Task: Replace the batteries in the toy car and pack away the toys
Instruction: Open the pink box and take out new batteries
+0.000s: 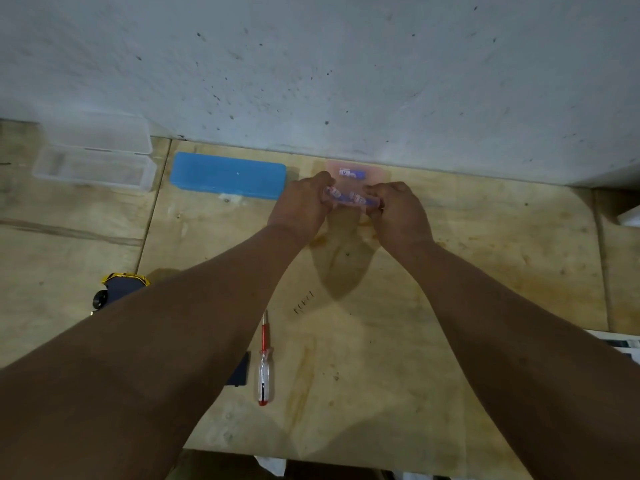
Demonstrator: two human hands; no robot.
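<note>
Both your hands meet at the far side of the plywood counter, near the wall. Your left hand and right hand each curl their fingers around an end of a clear battery pack; the batteries inside look blue and white, though blur hides the detail. Just behind it, a pinkish case lies flat with another battery in it. A closed blue box sits left of your hands, and an open clear plastic box further left. The toy car, yellow and dark, lies partly hidden under your left forearm. A red-and-clear screwdriver rests between your arms, small screws just beyond it.
</note>
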